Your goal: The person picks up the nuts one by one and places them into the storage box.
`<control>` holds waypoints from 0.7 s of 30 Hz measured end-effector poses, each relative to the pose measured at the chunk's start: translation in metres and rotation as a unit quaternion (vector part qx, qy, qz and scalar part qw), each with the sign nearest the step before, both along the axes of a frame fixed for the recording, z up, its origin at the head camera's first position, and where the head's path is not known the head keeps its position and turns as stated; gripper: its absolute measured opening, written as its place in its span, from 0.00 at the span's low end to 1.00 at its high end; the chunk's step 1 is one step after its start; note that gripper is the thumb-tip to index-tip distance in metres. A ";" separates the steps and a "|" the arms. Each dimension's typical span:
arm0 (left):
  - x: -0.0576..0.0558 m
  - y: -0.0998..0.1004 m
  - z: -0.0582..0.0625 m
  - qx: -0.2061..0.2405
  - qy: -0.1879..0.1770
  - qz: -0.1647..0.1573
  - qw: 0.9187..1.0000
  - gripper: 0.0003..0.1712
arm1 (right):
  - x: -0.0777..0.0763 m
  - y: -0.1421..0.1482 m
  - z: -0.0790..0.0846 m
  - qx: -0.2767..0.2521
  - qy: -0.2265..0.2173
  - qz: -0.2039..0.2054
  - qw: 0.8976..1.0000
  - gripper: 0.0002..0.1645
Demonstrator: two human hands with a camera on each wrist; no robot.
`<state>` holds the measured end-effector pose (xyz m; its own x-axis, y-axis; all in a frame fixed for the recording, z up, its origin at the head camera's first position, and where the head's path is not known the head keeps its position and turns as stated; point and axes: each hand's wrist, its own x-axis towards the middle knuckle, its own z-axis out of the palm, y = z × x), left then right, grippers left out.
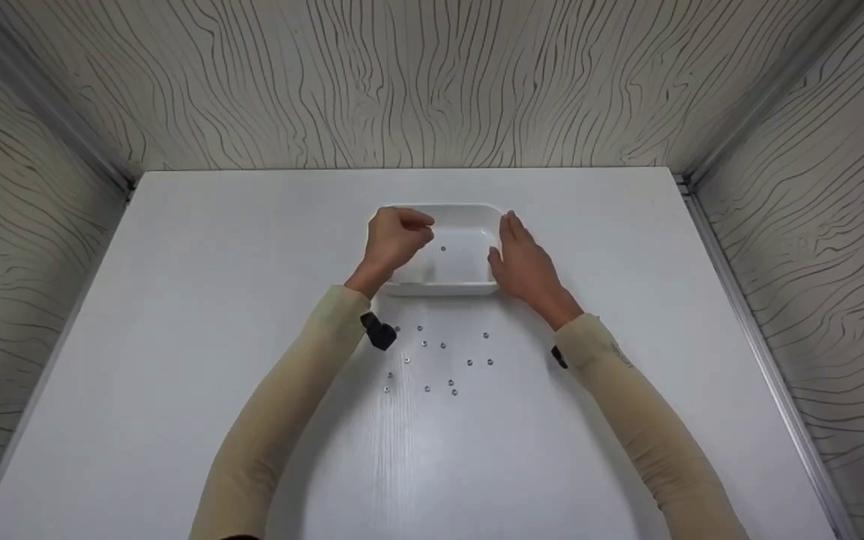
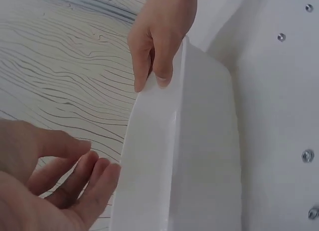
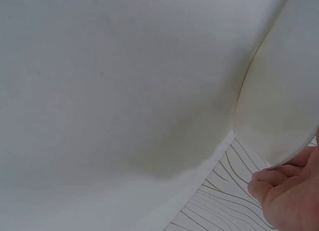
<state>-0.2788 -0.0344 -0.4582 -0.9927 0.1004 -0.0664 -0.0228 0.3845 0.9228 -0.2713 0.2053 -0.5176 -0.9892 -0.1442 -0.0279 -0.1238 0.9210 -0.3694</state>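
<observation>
A white rectangular tray (image 1: 447,288) stands toward the back of the white table. Over its left part is my left hand (image 1: 396,238), fingers loosely bent; in the left wrist view a gap shows between thumb and fingertips (image 2: 112,173), with nothing visible in it. One small metal nut (image 1: 443,248) lies on the tray floor just beside those fingers. At the right end, my right hand (image 1: 528,268) grips the tray wall, thumb inside the rim and fingers along the outside. The right wrist view shows fingers (image 3: 279,178) against the tray's outer side (image 3: 284,86).
Several small silver nuts (image 1: 469,362) lie scattered on the table (image 1: 589,450) in front of the tray, between the forearms. A wood-grain patterned panel (image 1: 402,90) rises behind the table's back edge, with similar panels at both sides.
</observation>
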 end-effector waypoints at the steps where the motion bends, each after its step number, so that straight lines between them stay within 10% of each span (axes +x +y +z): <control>1: 0.002 -0.001 0.002 -0.029 0.019 -0.011 0.999 0.11 | 0.000 0.000 0.000 0.000 0.000 0.001 1.000 0.43; 21: 0.064 -0.021 0.018 -0.220 0.210 -0.136 0.943 0.19 | -0.001 0.001 0.000 -0.005 -0.006 -0.003 1.000 0.43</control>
